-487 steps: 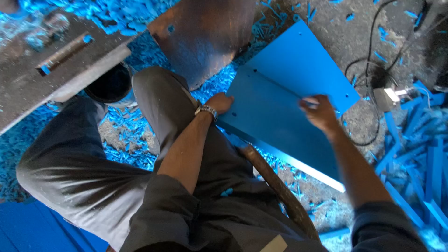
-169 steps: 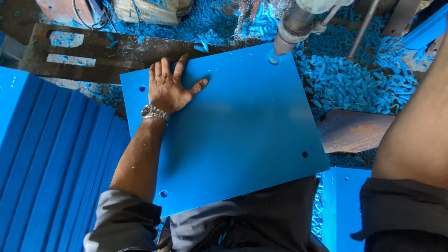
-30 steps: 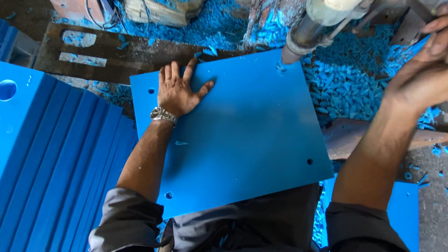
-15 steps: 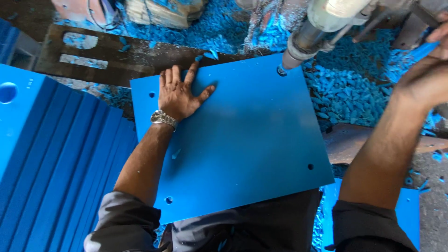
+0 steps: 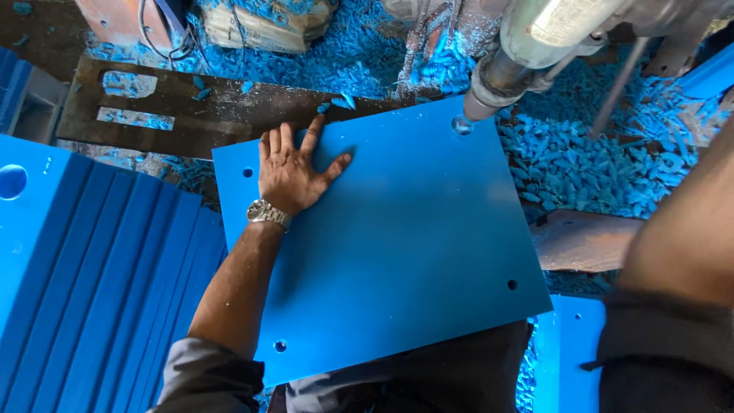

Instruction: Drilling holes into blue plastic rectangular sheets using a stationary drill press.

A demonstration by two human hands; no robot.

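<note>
A square blue plastic plate (image 5: 397, 245) lies flat in front of me, with small holes near three corners. My left hand (image 5: 294, 168) presses flat on its upper left part, fingers spread, a metal watch on the wrist. A drill head (image 5: 489, 84) comes down onto the plate's top right corner, where a fourth hole (image 5: 461, 125) shows. My right forearm (image 5: 680, 229) rises at the right edge; the right hand itself is out of the picture.
A stack of blue plates (image 5: 84, 275) stands fanned out at the left. Blue plastic shavings (image 5: 581, 168) cover the bench around the drill. A dark metal plate with slots (image 5: 176, 107) lies behind the workpiece. Another blue plate (image 5: 566, 359) sits low right.
My right hand has lifted up out of view past the top right edge. The left hand and the blue plate have kept their place; the drill stays at the corner hole.
</note>
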